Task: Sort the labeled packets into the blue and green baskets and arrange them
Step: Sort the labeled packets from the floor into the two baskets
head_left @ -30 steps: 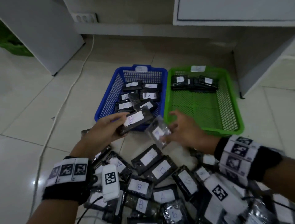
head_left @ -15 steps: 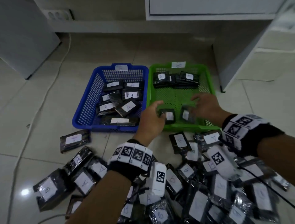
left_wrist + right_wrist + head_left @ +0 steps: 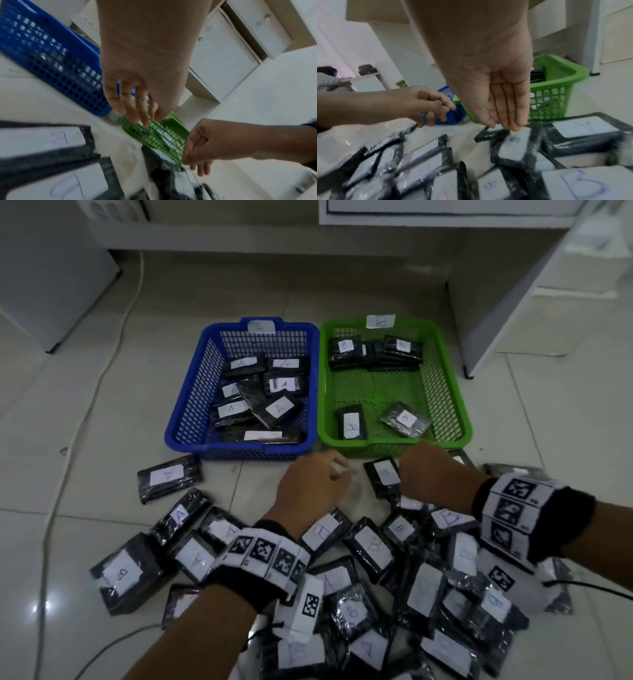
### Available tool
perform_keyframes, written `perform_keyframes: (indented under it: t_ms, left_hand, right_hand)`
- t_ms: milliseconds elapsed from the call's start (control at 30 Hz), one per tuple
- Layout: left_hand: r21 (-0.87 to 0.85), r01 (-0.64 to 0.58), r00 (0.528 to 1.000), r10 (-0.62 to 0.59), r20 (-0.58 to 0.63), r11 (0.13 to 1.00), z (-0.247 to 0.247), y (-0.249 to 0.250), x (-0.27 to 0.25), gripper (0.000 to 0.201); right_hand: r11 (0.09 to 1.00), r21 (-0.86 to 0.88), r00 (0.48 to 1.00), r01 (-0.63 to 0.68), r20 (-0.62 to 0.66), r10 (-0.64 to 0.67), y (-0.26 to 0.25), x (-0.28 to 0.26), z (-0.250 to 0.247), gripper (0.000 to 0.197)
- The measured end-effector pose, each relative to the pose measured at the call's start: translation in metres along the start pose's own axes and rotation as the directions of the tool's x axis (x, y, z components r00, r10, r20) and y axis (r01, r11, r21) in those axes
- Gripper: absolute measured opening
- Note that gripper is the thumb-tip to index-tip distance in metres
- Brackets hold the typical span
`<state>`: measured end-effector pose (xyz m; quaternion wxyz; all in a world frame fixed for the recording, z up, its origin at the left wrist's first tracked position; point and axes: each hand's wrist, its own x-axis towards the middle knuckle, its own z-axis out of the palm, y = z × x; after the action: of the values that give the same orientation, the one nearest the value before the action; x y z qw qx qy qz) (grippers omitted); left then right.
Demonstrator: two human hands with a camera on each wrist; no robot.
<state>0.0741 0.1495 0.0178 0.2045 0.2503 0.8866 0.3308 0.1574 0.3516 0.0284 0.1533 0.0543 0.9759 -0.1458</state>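
The blue basket (image 3: 185,412) holds several black packets labelled A. In the green basket (image 3: 459,405) a row of B packets (image 3: 373,352) lies at the back, and two loose packets (image 3: 351,422) (image 3: 405,419) lie near the front. My left hand (image 3: 315,484) hovers over the floor just before the baskets, fingers (image 3: 137,108) hanging relaxed and empty. My right hand (image 3: 421,470) is beside it, fingers (image 3: 505,115) straight and together just above a floor packet (image 3: 513,147), holding nothing. A big pile of labelled packets (image 3: 376,577) covers the floor under my wrists.
Loose packets (image 3: 168,477) lie scattered at the left of the pile. A white cable (image 3: 102,371) runs along the floor on the left. A white cabinet (image 3: 513,302) stands right of the green basket, another white unit (image 3: 51,285) at far left.
A second ago each hand held a packet. Both packets now lie in the front of the green basket, and both hands have drawn back empty to the floor before the baskets.
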Motion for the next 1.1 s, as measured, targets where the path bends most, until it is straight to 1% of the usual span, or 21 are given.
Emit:
perform_keyframes:
  t_ms: [67,100,133,233,300,400,467,533,567,600,667,700,733,800,867,900,933,967,1000,1033,1100]
  left_hand:
    - [-0.024,0.047,0.999,-0.046,0.024,0.999,0.023,0.007,0.002,0.027]
    - [-0.039,0.088,0.995,-0.087,0.039,0.995,0.034,0.013,0.006,0.035]
    - [-0.046,0.141,0.988,-0.138,0.061,0.989,0.044,0.019,0.010,0.042]
    - [-0.079,0.246,0.962,-0.233,0.143,0.966,0.066,0.026,0.025,0.047]
    - [-0.103,0.293,0.946,-0.272,0.179,0.951,0.076,0.022,0.033,0.057]
    - [-0.198,0.330,0.937,-0.294,0.192,0.923,0.085,0.012,0.039,0.045]
    - [-0.380,0.430,0.894,-0.330,0.302,0.819,0.081,0.011,0.038,0.031]
    - [-0.539,0.534,0.832,-0.293,0.470,0.651,0.067,0.013,0.033,0.017]
    - [-0.571,0.575,0.801,-0.260,0.540,0.586,0.056,0.015,0.030,0.015]
    - [-0.561,0.595,0.775,-0.226,0.590,0.576,0.045,0.017,0.025,0.019]
    - [-0.484,0.576,0.739,-0.166,0.653,0.658,0.022,0.020,0.019,0.032]
    - [-0.480,0.553,0.737,-0.132,0.663,0.681,0.012,0.023,0.018,0.035]
    - [-0.510,0.526,0.754,-0.096,0.650,0.681,0.003,0.024,0.018,0.035]
    - [-0.623,0.468,0.826,-0.061,0.560,0.627,-0.010,0.029,0.023,0.034]
    - [-0.725,0.370,0.916,-0.096,0.390,0.581,-0.017,0.035,0.033,0.036]
    - [-0.735,0.294,0.954,-0.141,0.264,0.611,-0.018,0.036,0.040,0.039]
    - [-0.709,0.216,0.975,-0.185,0.122,0.672,-0.017,0.038,0.048,0.042]
    - [-0.658,0.150,0.978,-0.208,-0.011,0.738,-0.015,0.040,0.056,0.043]
    - [-0.602,0.096,0.975,-0.196,-0.102,0.792,-0.012,0.042,0.062,0.044]
    - [-0.547,0.056,0.977,-0.159,-0.144,0.836,-0.008,0.043,0.069,0.044]
    - [-0.422,0.029,0.989,-0.086,-0.117,0.906,-0.002,0.045,0.079,0.046]
  right_hand:
    - [0.979,0.005,0.979,-0.202,0.012,0.202,0.008,-0.009,0.005,0.026]
    - [0.958,0.027,0.958,-0.284,0.040,0.283,0.015,-0.014,0.011,0.027]
    - [0.943,0.048,0.943,-0.329,0.070,0.325,0.015,-0.019,0.013,0.036]
    - [0.910,0.109,0.916,-0.400,0.084,0.392,0.016,-0.024,0.026,0.061]
    - [0.894,0.140,0.905,-0.425,0.073,0.418,0.014,-0.022,0.031,0.071]
    - [0.853,0.239,0.885,-0.463,0.065,0.462,0.011,-0.018,0.032,0.081]
    - [0.842,0.269,0.883,-0.468,0.098,0.459,0.012,-0.018,0.024,0.072]
    - [0.878,0.214,0.902,-0.428,0.153,0.403,0.013,-0.020,0.003,0.057]
    - [0.893,0.182,0.904,-0.411,0.210,0.373,0.014,-0.021,-0.009,0.053]
    - [0.888,0.191,0.893,-0.418,0.269,0.362,0.015,-0.022,-0.022,0.052]
    - [0.846,0.290,0.872,-0.448,0.352,0.341,0.022,-0.019,-0.049,0.048]
    - [0.828,0.326,0.870,-0.456,0.359,0.338,0.026,-0.015,-0.063,0.045]
    - [0.813,0.351,0.870,-0.464,0.352,0.345,0.029,-0.011,-0.078,0.042]
    - [0.776,0.419,0.874,-0.472,0.334,0.352,0.035,-0.002,-0.104,0.041]
    - [0.705,0.545,0.891,-0.453,0.243,0.384,0.039,0.009,-0.120,0.036]
    - [0.665,0.613,0.890,-0.426,0.154,0.428,0.041,0.015,-0.121,0.033]
    - [0.637,0.668,0.876,-0.386,0.048,0.480,0.043,0.022,-0.117,0.032]
    - [0.620,0.697,0.842,-0.360,-0.043,0.538,0.044,0.029,-0.111,0.033]
    - [0.615,0.708,0.810,-0.346,-0.105,0.577,0.046,0.036,-0.103,0.034]
    - [0.629,0.697,0.792,-0.344,-0.145,0.593,0.046,0.044,-0.095,0.037]
    - [0.709,0.605,0.788,-0.362,-0.208,0.580,0.043,0.054,-0.081,0.039]
